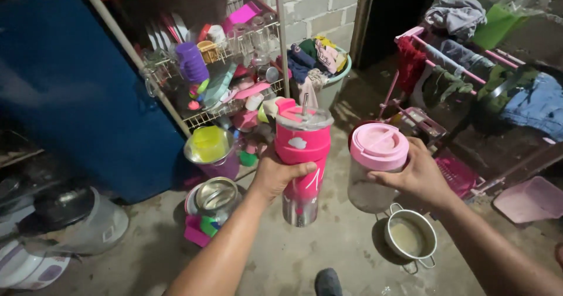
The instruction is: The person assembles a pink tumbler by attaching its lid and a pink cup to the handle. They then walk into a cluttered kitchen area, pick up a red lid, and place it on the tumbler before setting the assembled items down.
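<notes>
- Your left hand is wrapped tight around the tumbler, a tall steel cup with a bright pink sleeve, a clear lid and a metal straw sticking out of the top.
- The tumbler stands nearly upright, long axis running up and down, lid towards the dish rack and bare steel base towards the concrete floor. It leans very slightly to the right at the top.
- It sits in the middle of the view, in the air above the floor. Your fingers close over the pink sleeve around its middle, thumb across the front; the lid rises above your hand and the steel base hangs below it.
- Your right hand grips the jar, a clear container with a round pale pink lid.
- The jar is upright too, lid up, just to the right of the tumbler and not touching it. Your fingers curl around its right side, thumb lying across the front below the lid.
- Below the jar, a small steel pot with two handles rests on the floor.
</notes>
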